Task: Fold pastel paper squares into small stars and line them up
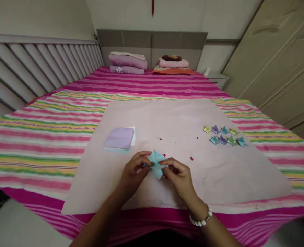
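Observation:
A light blue folded origami paper [156,157] is held up between both hands over the pale sheet [167,116]. My left hand [137,167] pinches its left corner between thumb and fingers. On the opposite side, my right hand [177,173] grips the right corner the same way; a white beaded bracelet circles that wrist. The paper has pointed flaps at top and bottom, and its side corners are partly covered by the fingers. Left of the hands lies a stack of square paper [119,138], purple on top with blue and white edges showing.
Two rows of small folded paper pieces [222,140] in yellow, purple, blue and green stand at the right. Small red scraps [191,158] lie on the sheet. Beneath is a striped bedspread [44,137]. Folded bedding [128,61] is piled at the headboard; a slatted rail [51,65] runs along the left.

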A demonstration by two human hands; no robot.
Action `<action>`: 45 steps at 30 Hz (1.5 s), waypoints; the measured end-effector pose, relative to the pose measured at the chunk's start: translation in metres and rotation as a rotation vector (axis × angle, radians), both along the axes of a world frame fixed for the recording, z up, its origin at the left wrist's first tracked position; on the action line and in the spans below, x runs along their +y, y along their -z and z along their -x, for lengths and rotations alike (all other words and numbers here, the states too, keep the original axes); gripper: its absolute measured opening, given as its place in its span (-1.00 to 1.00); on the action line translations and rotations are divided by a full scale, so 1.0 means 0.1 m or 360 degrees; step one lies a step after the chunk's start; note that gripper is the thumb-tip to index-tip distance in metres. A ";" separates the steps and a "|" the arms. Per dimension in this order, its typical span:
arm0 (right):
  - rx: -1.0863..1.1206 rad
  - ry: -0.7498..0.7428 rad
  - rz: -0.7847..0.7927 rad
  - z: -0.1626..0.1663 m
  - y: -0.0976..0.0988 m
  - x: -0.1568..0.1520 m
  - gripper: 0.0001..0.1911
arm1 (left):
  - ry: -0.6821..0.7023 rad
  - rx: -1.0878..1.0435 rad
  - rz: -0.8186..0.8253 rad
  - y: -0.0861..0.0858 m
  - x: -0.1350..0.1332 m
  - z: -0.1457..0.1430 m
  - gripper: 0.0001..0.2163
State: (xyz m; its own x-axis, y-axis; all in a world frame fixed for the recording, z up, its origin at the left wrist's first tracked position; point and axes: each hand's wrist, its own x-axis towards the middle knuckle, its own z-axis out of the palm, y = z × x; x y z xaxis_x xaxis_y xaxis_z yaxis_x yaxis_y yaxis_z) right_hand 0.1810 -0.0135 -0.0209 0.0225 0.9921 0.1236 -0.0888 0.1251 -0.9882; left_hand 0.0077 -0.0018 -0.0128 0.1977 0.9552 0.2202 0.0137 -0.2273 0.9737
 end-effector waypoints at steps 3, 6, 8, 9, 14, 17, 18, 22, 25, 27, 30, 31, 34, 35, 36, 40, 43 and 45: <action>0.0042 0.0020 0.0133 0.02 -0.01 0.01 -0.91 | -0.0013 -0.0181 0.0152 -0.01 -0.01 -0.02 -0.87; 0.0092 0.0007 0.0208 0.03 -0.01 0.02 -0.89 | 0.0050 -0.0345 0.0303 0.00 -0.01 -0.04 -0.68; 0.0101 0.0001 0.0228 0.03 -0.01 0.02 -0.88 | 0.0097 -0.0366 0.0314 0.02 0.01 -0.04 -0.68; 0.0099 0.0001 0.0228 0.03 -0.01 0.02 -0.88 | 0.0111 -0.0374 0.0303 0.03 0.01 -0.04 -0.71; 0.0076 0.0002 0.0212 0.02 0.01 0.03 -0.87 | 0.0102 -0.0374 0.0218 0.09 0.04 -0.02 -0.87; 0.0060 0.0003 0.0166 0.02 0.02 0.04 -0.84 | 0.0092 -0.0248 0.0134 0.08 0.03 0.00 -0.95; 0.0051 0.0000 0.0142 0.02 0.02 0.04 -0.83 | 0.0087 -0.0187 0.0096 0.07 0.02 0.00 -0.97; -0.0003 -0.0080 0.0027 0.01 0.00 0.04 -0.75 | 0.0124 -0.0034 -0.0041 0.05 0.00 0.01 -0.93; -0.0039 -0.0161 -0.0077 0.00 -0.01 0.04 -0.77 | 0.0130 -0.0021 -0.0043 0.05 0.00 0.00 -0.94; -0.0048 -0.0189 -0.0118 -0.01 0.00 0.04 -0.78 | 0.0100 -0.0068 0.0012 0.06 -0.01 -0.02 -0.96; -0.0043 -0.0203 -0.0134 0.01 0.02 0.04 -0.78 | 0.0049 -0.0257 0.0182 0.05 -0.02 -0.05 -0.84; -0.0041 -0.0204 -0.0138 0.01 0.02 0.04 -0.78 | 0.0029 -0.0325 0.0237 0.04 -0.02 -0.06 -0.80; -0.0038 -0.0204 -0.0147 0.03 0.02 0.04 -0.79 | 0.0000 -0.0425 0.0311 0.02 -0.03 -0.08 -0.75; -0.0036 -0.0201 -0.0147 0.03 0.01 0.04 -0.80 | 0.0008 -0.0418 0.0306 0.02 -0.03 -0.08 -0.73; -0.0034 -0.0193 -0.0140 0.03 0.01 0.04 -0.81 | 0.0023 -0.0400 0.0288 0.03 -0.03 -0.08 -0.72; -0.0050 -0.0125 -0.0047 0.03 0.00 0.03 -0.85 | 0.0064 -0.0314 0.0265 0.07 -0.03 -0.05 -0.87; -0.0053 -0.0097 0.0072 0.03 0.00 0.01 -0.77 | 0.0043 -0.0250 0.0331 0.08 -0.03 -0.03 -0.91; -0.0006 -0.0095 0.0134 0.04 0.00 0.01 -0.70 | 0.0042 -0.0178 0.0292 0.08 -0.04 -0.02 -0.93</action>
State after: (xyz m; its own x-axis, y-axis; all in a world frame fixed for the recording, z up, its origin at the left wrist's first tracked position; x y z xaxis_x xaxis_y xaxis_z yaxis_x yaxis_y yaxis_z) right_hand 0.1772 -0.0128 -0.0207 -0.0372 0.9985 0.0399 -0.0896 0.0364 -0.9953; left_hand 0.0099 -0.0053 -0.0205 0.2070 0.9762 0.0652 -0.1006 -0.0450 0.9939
